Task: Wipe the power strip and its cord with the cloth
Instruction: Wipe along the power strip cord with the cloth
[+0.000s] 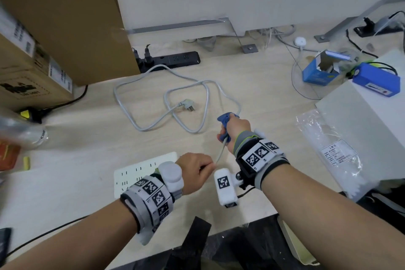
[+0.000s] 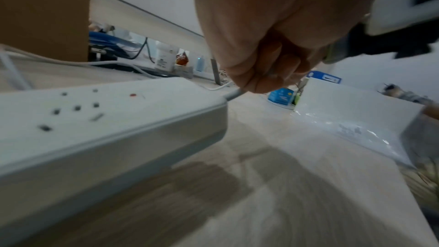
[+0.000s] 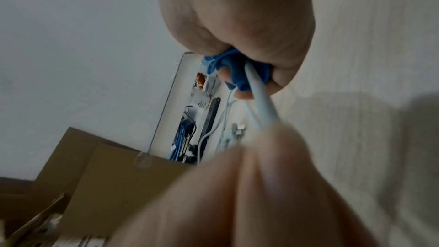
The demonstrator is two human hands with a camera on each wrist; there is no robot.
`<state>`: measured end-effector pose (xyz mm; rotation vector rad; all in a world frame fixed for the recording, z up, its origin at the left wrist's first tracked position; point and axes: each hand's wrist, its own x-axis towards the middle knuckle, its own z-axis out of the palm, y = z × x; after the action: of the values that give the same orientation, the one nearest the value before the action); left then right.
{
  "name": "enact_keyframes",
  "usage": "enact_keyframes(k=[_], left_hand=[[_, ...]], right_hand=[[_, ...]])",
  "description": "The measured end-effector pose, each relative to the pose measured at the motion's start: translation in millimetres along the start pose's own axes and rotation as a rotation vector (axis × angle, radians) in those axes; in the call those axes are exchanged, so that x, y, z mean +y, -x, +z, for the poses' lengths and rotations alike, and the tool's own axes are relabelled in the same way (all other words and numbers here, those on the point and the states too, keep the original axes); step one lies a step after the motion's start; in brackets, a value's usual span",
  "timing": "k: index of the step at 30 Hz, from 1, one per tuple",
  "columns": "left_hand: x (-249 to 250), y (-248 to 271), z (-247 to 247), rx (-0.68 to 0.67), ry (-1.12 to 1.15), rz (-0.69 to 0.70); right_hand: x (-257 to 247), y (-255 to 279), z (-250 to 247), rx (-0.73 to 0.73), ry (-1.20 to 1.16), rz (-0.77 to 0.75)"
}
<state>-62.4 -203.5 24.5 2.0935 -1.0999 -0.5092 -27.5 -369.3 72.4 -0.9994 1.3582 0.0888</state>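
Nearest to the camera, two forearms wearing straps with black-and-white square markers reach over a pale wood-grain table [image 1: 72, 173]. Under the left wrist lies a white power strip [image 1: 140, 170], flat on the table, socket holes facing up. Its grey cord [image 1: 219, 155] leaves the strip's end and passes straight into the left hand [image 1: 198, 171], whose fingers are curled and pinch the cord close to the strip; the left wrist view shows this pinch from below.

Just beyond, the right hand [image 1: 235, 131] is closed in a fist around a blue cloth [image 1: 224, 121], and the cloth is wrapped around the cord. The cord runs taut and raised between the two hands, which sit near each other but do not touch. Blue cloth sticks out above and below the fist.

Further out, past the right hand, the cord lies in loose loops on the table and ends in a grey plug [image 1: 186, 104] resting inside the loops.

Beyond that, a black power strip [image 1: 175, 59] lies near the wall with black plugs in it. To the far left stands a large cardboard box [image 1: 65, 30]. To the far right are a small open blue box [image 1: 320, 70] and a clear plastic bag [image 1: 328, 149].
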Motion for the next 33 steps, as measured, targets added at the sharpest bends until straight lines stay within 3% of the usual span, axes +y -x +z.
enact_keyframes(k=[6,11,13,16,20,22,25,29,31,33], left_hand=[[-8,20,-8,-0.164,-0.139,0.140],[-21,13,-34,-0.429,-0.381,-0.073],[-17,3,-39,-0.455,-0.419,-0.167],[-9,-5,-26,-0.295,-0.287,-0.329],[0,-18,-8,-0.147,0.060,-0.525],[3,-21,-5,-0.079,0.235,-0.598],[7,-26,-4,0.077,0.236,-0.577],[-5,-24,-2,0.102,0.171,-0.560],[-5,-17,3,0.123,0.149,-0.497],[-4,-12,5,0.149,0.098,-0.402]], right_hand=[[-12,-4,-18,-0.030,0.002,-0.048],[-6,-1,-15,-0.161,-0.057,-0.010],[-2,0,-13,-0.185,-0.075,-0.110],[4,3,-10,-0.212,-0.102,-0.165],[-5,7,-6,-0.215,-0.200,-0.033],[2,10,-2,-0.233,-0.156,-0.110],[36,12,6,-0.228,0.004,-0.234],[66,20,13,-0.212,0.370,-0.445],[63,18,15,-0.187,0.428,-0.441],[57,11,18,-0.151,0.420,-0.338]])
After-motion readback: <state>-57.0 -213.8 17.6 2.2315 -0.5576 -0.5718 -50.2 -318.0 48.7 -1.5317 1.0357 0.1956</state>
